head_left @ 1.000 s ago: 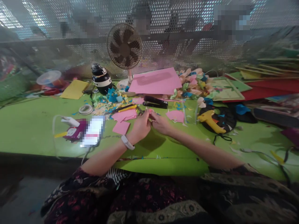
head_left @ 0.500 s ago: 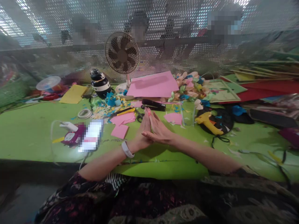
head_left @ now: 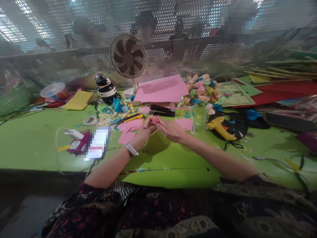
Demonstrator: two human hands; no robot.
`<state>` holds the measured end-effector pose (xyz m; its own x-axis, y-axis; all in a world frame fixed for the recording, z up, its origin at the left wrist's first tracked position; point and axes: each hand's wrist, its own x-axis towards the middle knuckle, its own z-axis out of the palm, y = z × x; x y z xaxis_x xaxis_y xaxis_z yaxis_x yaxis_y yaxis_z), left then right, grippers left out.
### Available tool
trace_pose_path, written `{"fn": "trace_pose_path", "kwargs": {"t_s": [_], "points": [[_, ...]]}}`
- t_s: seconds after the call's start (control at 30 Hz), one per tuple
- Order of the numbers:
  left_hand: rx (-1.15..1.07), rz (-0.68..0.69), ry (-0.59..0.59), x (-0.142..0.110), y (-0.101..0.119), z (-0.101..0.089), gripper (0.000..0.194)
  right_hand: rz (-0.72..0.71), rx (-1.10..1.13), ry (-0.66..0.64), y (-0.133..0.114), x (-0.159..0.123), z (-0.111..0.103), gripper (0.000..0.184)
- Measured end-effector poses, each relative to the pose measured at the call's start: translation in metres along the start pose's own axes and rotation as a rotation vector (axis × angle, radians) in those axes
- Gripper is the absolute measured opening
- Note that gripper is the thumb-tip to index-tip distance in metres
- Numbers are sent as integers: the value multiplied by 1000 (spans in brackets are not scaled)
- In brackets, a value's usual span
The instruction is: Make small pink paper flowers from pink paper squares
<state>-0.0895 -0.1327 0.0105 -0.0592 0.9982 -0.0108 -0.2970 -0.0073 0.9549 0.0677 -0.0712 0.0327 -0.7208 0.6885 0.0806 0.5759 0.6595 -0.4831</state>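
My left hand (head_left: 145,132), with a white band at the wrist, has its fingers curled in a pinch. Its fingertips meet those of my right hand (head_left: 170,130) above the green table. Between the fingertips shows a small pink piece (head_left: 154,119), perhaps paper; the fingers hide most of it. Cut pink paper pieces (head_left: 130,125) lie just left of my hands, and another pink paper piece (head_left: 185,124) is partly behind my right hand. A black stapler (head_left: 162,110) rests just beyond my fingers. Near it lies a yellow and black cutter (head_left: 133,117).
A fan (head_left: 128,59), a black bottle (head_left: 106,89) and a large pink sheet (head_left: 162,89) stand at the back. Paper flowers (head_left: 200,89) are heaped beside the sheet. A yellow glue gun (head_left: 221,128) lies at right, a lit phone (head_left: 97,143) at left. Scraps (head_left: 109,115) litter the table.
My palms were pressed flat together with fingers stretched forward. Now they have parted, the fingers are bent, and the fingertips meet at the pink piece.
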Motion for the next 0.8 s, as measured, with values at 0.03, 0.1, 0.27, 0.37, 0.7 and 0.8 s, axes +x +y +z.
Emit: {"fn": "trace_pose_path", "kwargs": {"t_s": [0.03, 0.1, 0.27, 0.37, 0.7, 0.8], "points": [[-75, -50, 46, 2, -1, -2, 67, -2, -22, 7, 0, 0, -1, 66], [-181, -105, 114, 6, -2, -4, 62, -11, -63, 24, -1, -1, -3, 60], [-229, -106, 113, 8, -5, -6, 42, 11, -125, 89, 0, 0, -6, 50], [-156, -51, 99, 7, -7, -8, 40, 1, -73, 145, 5, 2, -2, 37], [30, 179, 136, 8, -6, -7, 44, -49, 568, 375, 26, 11, 16, 29], [76, 179, 130, 7, -4, -7, 39, -45, 612, 356, 23, 10, 16, 30]]}}
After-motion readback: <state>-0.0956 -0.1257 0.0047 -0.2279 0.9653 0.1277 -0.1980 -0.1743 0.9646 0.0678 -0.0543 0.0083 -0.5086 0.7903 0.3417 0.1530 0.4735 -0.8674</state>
